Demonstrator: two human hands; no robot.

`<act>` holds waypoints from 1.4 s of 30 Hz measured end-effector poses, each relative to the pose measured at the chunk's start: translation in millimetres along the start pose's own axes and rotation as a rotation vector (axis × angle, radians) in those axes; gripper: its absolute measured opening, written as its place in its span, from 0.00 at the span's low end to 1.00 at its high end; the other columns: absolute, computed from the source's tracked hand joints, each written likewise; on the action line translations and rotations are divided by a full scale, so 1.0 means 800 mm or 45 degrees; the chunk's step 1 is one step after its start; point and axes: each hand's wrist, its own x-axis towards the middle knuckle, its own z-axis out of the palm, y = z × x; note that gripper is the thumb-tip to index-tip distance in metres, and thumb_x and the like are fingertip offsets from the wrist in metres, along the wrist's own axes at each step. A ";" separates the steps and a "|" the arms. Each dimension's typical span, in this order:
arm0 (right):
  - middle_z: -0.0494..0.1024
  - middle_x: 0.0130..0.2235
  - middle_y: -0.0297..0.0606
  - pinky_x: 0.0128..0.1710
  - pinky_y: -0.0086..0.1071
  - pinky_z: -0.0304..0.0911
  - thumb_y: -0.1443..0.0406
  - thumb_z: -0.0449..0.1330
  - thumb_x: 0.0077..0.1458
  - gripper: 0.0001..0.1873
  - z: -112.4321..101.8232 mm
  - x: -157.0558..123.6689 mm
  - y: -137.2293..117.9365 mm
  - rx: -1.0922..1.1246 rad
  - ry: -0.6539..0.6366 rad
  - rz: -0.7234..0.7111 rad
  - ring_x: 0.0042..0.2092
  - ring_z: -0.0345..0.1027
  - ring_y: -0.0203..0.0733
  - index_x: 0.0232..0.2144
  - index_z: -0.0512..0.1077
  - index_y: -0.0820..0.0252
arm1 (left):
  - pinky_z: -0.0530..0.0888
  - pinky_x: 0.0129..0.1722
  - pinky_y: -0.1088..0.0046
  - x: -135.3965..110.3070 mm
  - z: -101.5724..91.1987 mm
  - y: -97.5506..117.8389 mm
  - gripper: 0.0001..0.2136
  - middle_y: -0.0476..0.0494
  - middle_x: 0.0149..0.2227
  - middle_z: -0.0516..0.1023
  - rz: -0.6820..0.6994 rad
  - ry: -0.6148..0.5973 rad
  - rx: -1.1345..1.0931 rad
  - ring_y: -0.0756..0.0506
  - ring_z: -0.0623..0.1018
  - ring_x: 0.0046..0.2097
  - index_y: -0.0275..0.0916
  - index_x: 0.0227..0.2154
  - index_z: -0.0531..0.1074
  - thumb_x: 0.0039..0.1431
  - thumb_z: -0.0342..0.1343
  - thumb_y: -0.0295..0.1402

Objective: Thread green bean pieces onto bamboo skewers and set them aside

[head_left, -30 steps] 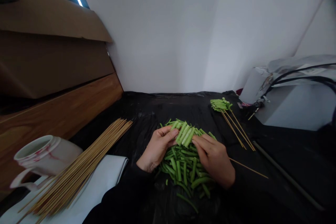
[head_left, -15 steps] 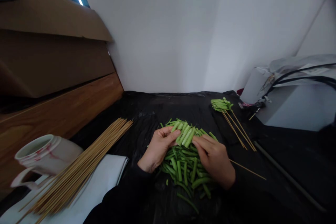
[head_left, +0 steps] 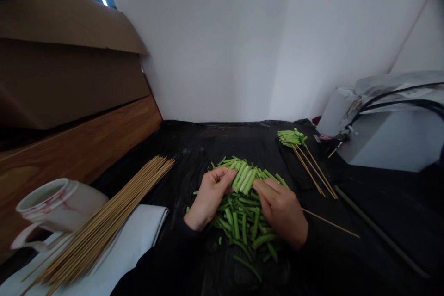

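Over the middle of the black plastic sheet (head_left: 194, 148) on the counter, your hands sit close together, both curled and pinching a tight row of cut green beans (head_left: 244, 178) lying side by side. Your left hand (head_left: 210, 199) comes in from the left, its fingers (head_left: 220, 178) bent against the row's left flank, while your right hand (head_left: 280, 210) presses from the other side, its fingertips (head_left: 260, 186) touching the beans. Beneath and around them spreads a loose pile of bean pieces (head_left: 243, 226) at odd angles, with a few strays lying apart toward you. A single bamboo skewer (head_left: 333, 224) pokes out from under your right hand and runs off rightward; you cannot tell whether it passes through the row. Farther out on the right, near the back edge, a cluster of beans (head_left: 290, 138) sits on the ends of more skewers (head_left: 312, 171), whose bare ends point toward you. On your left, a long bundle of loose skewers (head_left: 128, 199) lies partly over a white sheet of paper (head_left: 138, 226), just beside a white mug (head_left: 52, 206) with red marks. Behind the counter rises a white wall (head_left: 215, 46), with a wooden panel (head_left: 79, 143) and cardboard (head_left: 62, 88) along the left, and black cables (head_left: 398, 101) at the right.
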 end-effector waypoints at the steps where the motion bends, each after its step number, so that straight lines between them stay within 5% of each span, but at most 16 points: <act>1: 0.71 0.29 0.37 0.38 0.31 0.60 0.72 0.47 0.61 0.14 0.001 0.000 0.000 -0.003 -0.002 0.002 0.33 0.66 0.38 0.34 0.72 0.60 | 0.71 0.30 0.77 0.000 0.001 0.000 0.13 0.49 0.25 0.76 0.016 0.009 0.030 0.51 0.74 0.28 0.36 0.24 0.75 0.47 0.66 0.42; 8: 0.74 0.31 0.38 0.37 0.30 0.62 0.69 0.48 0.62 0.14 -0.012 0.012 0.012 0.087 0.044 0.031 0.34 0.68 0.38 0.32 0.73 0.59 | 0.74 0.36 0.72 0.001 0.003 0.001 0.14 0.46 0.29 0.79 0.100 -0.006 0.066 0.47 0.78 0.32 0.35 0.30 0.75 0.47 0.66 0.41; 13: 0.78 0.33 0.37 0.33 0.30 0.63 0.61 0.54 0.60 0.12 -0.036 0.027 0.052 0.140 0.251 0.350 0.32 0.70 0.38 0.34 0.76 0.58 | 0.75 0.43 0.64 0.002 0.000 0.003 0.22 0.37 0.38 0.82 0.144 -0.008 0.037 0.41 0.81 0.40 0.35 0.43 0.73 0.48 0.65 0.43; 17: 0.79 0.32 0.36 0.32 0.31 0.63 0.61 0.58 0.55 0.09 -0.037 0.027 0.075 0.194 0.193 0.491 0.31 0.70 0.38 0.34 0.77 0.57 | 0.75 0.40 0.67 0.003 -0.002 0.000 0.19 0.36 0.38 0.82 0.125 -0.020 0.105 0.43 0.81 0.37 0.34 0.41 0.74 0.50 0.65 0.42; 25: 0.79 0.32 0.37 0.34 0.31 0.62 0.63 0.55 0.56 0.10 -0.028 0.025 0.079 0.168 0.062 0.470 0.32 0.71 0.38 0.30 0.76 0.58 | 0.74 0.39 0.70 0.007 -0.005 0.000 0.15 0.38 0.35 0.82 0.108 -0.022 0.134 0.45 0.80 0.35 0.34 0.36 0.77 0.49 0.65 0.39; 33: 0.78 0.29 0.33 0.30 0.30 0.60 0.63 0.55 0.55 0.20 -0.016 0.019 0.091 0.129 -0.018 0.561 0.26 0.67 0.37 0.50 0.71 0.58 | 0.74 0.37 0.71 0.006 -0.004 0.001 0.14 0.39 0.34 0.82 0.095 -0.032 0.143 0.46 0.79 0.34 0.34 0.35 0.78 0.48 0.66 0.38; 42: 0.76 0.33 0.37 0.37 0.30 0.59 0.65 0.55 0.53 0.09 -0.002 0.018 0.102 -0.050 -0.076 0.601 0.35 0.70 0.39 0.33 0.75 0.59 | 0.74 0.38 0.70 0.006 -0.005 -0.002 0.13 0.40 0.33 0.82 0.104 -0.042 0.133 0.46 0.79 0.34 0.34 0.34 0.77 0.48 0.65 0.38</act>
